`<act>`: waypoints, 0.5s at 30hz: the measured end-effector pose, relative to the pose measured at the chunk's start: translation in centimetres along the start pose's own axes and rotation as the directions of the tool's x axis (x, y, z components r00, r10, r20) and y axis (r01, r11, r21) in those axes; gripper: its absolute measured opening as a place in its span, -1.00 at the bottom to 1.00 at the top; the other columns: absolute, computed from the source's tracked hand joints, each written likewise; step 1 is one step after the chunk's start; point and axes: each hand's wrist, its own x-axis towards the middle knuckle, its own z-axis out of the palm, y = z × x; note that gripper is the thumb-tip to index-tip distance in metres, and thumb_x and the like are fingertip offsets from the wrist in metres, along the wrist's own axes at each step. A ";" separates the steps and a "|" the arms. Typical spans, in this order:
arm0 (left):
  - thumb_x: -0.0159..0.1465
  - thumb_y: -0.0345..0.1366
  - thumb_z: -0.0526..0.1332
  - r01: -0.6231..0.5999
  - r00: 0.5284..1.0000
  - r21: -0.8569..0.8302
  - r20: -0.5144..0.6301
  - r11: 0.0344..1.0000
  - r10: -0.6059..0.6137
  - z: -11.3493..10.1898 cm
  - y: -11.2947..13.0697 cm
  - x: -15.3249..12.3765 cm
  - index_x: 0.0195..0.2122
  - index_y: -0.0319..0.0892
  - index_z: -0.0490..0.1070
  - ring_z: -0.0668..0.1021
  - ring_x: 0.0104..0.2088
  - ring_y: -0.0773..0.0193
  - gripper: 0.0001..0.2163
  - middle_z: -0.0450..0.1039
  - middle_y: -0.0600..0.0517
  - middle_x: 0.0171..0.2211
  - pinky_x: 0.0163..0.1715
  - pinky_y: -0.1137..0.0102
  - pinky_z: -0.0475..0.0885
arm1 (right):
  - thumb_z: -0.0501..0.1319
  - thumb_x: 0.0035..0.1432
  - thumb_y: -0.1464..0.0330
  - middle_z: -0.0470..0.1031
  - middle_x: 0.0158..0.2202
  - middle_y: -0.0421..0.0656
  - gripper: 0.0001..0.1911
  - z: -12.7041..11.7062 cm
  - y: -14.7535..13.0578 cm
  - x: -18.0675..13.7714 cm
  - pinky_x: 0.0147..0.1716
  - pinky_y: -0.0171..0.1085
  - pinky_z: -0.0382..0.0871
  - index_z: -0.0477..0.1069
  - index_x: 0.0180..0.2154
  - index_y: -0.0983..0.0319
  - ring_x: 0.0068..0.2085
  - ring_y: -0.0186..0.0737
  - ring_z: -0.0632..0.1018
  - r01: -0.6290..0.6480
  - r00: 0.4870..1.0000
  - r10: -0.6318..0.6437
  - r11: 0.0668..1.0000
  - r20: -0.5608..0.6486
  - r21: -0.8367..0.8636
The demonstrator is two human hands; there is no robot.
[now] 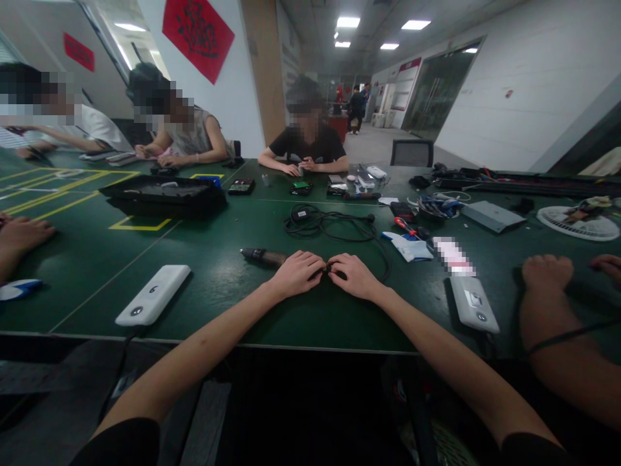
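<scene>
Green tabletop bears a looped black cable beyond the drill.

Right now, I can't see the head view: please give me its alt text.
A person's left hand and right hand nearly meet at a small dark item, mostly hidden, over a green table. A drill-like tool lies beside the left hand; beyond the hands is a black power adapter with its looped cord.

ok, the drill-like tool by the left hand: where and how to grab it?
Probably the brown barrel just behind the chuck, from above, gripping crosswise: the drill-like tool lies with its chuck pointing left, and the left hand hides its other end.
</scene>
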 end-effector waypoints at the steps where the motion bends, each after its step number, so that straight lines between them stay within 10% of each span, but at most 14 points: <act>1: 0.45 -0.23 0.16 0.005 1.000 0.002 -0.003 1.000 -0.005 0.0 0.0 0.0 0.01 -0.10 0.43 0.54 -0.01 0.15 -0.82 0.54 -0.02 0.00 -0.04 0.22 0.37 | 0.21 0.40 0.32 0.53 0.04 -0.07 -0.85 0.0 0.0 0.0 0.00 -0.08 0.32 0.50 -0.25 0.19 0.04 -0.06 0.47 0.002 1.000 -0.002 1.000 0.000 -0.002; 15: 0.48 -0.14 0.14 0.030 1.000 0.044 0.004 0.999 -0.031 0.2 -0.2 0.1 -0.04 -0.10 0.45 0.57 -0.13 0.16 -0.81 0.56 -0.03 -0.09 -0.10 0.22 0.37 | 0.21 0.40 0.30 0.53 0.03 -0.07 -0.83 0.4 0.2 0.0 -0.03 -0.09 0.31 0.51 -0.26 0.19 0.02 -0.06 0.47 0.013 1.000 -0.013 1.000 -0.018 -0.024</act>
